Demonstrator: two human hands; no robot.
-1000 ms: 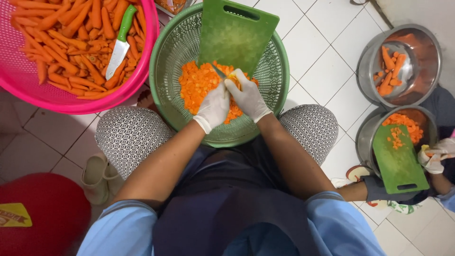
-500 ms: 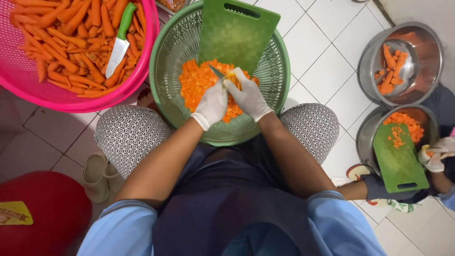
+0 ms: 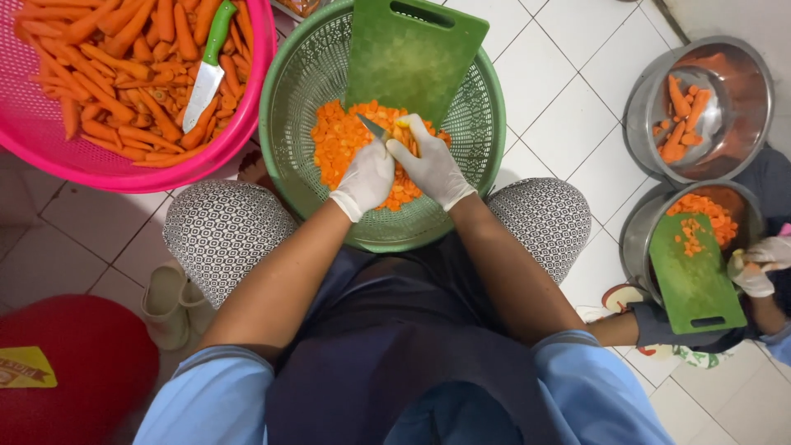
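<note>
Closely over the green basket: two gloved hands and a carrot piece

Between both hands sits a small carrot piece [image 3: 403,129], held just above the heap of diced carrot [image 3: 342,144] inside the green basket [image 3: 478,189]. The right hand [image 3: 431,165], in a white glove, closes its fingers around this piece. The left hand [image 3: 365,177], also gloved, is closed on a small knife [image 3: 372,128]; its dark blade points up and to the left and touches the carrot piece. Both hands are touching each other at the thumbs.

A green cutting board [image 3: 412,53] leans tilted in the basket, its lower edge at the diced heap. The basket stands on the white tiled floor [image 3: 568,99] between the person's patterned knees [image 3: 222,231].

To the left, a pink basket [image 3: 49,156] holds many peeled whole carrots [image 3: 99,91], and a green-handled knife [image 3: 208,62] lies on them. To the right, two metal bowls [image 3: 741,74] hold carrot, and another person's gloved hand [image 3: 751,268] works over a second green board [image 3: 692,284].
</note>
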